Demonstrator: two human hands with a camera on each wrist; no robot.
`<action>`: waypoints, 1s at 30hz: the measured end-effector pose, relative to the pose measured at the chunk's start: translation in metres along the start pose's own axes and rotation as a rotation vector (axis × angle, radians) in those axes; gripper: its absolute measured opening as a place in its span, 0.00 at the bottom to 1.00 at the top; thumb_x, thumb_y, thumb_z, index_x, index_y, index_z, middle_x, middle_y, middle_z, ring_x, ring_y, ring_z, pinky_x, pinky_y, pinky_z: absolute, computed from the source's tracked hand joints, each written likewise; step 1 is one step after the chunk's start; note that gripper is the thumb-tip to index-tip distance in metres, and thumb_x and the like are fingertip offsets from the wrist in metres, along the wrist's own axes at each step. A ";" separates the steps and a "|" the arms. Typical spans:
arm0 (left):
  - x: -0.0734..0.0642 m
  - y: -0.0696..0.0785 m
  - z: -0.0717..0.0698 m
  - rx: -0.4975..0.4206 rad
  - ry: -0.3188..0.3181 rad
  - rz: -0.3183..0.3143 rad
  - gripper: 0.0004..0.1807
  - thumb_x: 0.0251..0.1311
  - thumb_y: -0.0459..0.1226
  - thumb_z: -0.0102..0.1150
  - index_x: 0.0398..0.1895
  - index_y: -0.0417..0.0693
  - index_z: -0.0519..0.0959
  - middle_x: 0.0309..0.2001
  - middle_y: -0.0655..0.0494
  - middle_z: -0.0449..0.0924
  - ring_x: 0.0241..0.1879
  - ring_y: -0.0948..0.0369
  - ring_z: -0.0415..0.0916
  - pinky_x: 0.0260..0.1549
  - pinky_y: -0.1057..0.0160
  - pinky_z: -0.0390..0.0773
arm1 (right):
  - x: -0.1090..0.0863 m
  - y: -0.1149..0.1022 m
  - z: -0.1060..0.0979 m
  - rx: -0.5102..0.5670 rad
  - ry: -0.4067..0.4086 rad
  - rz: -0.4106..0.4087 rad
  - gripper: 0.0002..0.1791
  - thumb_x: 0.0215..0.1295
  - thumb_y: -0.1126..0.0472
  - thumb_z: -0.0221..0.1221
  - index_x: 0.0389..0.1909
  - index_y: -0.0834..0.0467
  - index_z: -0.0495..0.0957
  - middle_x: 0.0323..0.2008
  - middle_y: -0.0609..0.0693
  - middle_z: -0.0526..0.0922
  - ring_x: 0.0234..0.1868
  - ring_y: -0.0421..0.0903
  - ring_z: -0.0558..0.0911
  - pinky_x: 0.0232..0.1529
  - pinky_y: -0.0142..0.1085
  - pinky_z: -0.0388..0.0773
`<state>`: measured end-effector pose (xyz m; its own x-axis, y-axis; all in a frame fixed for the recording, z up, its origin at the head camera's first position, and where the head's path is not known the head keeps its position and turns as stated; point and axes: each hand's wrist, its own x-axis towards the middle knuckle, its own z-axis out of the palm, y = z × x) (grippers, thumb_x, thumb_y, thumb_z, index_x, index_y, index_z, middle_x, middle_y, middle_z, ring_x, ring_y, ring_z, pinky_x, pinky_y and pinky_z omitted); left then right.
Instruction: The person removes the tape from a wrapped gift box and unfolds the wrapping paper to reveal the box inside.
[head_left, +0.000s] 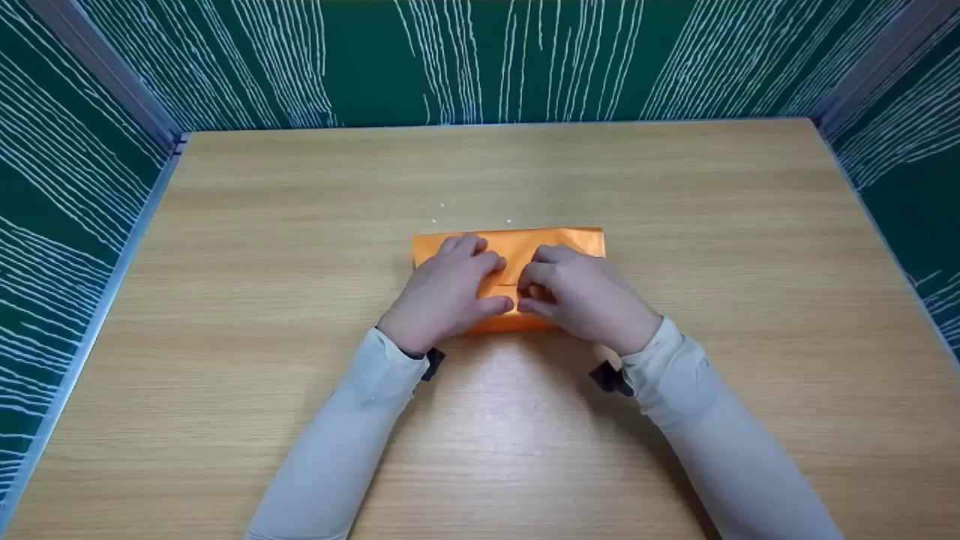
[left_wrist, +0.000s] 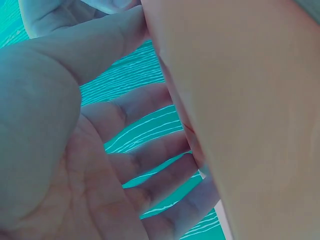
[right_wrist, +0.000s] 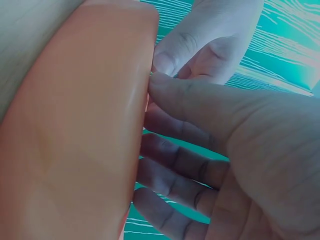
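Observation:
A flat, soft orange packet (head_left: 525, 244) with a glossy skin lies on the table, a short line running across its middle. My left hand (head_left: 446, 289) rests on its left half, fingers spread and thumb tip near the centre. In the left wrist view the fingertips of my left hand (left_wrist: 95, 170) touch the packet's surface. My right hand (head_left: 589, 296) is bent over the right half, thumb and forefinger close together beside the line. The right wrist view shows my right hand (right_wrist: 240, 145) with its fingertips against the packet (right_wrist: 85, 115), thumb tip right by the left thumb.
A light wood table (head_left: 247, 262) lies under the packet, with several tiny white bits just behind it. Green panels with white wavy lines (head_left: 480, 60) stand at the back and both sides. Grey sleeves (head_left: 341, 450) cover both forearms, and dark straps show at the wrists.

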<state>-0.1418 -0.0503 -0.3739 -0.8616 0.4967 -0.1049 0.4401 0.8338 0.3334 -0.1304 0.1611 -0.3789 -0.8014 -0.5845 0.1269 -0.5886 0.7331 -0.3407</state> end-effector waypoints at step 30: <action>0.000 -0.001 0.000 0.018 -0.010 0.007 0.31 0.69 0.57 0.62 0.69 0.51 0.77 0.73 0.46 0.67 0.74 0.48 0.59 0.66 0.48 0.71 | 0.000 0.005 0.000 -0.019 0.016 -0.103 0.06 0.68 0.61 0.68 0.43 0.55 0.87 0.35 0.49 0.80 0.36 0.47 0.77 0.38 0.38 0.78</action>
<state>-0.1419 -0.0513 -0.3744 -0.8558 0.5052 -0.1115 0.4511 0.8342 0.3172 -0.1335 0.1641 -0.3809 -0.7381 -0.6517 0.1748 -0.6697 0.6760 -0.3074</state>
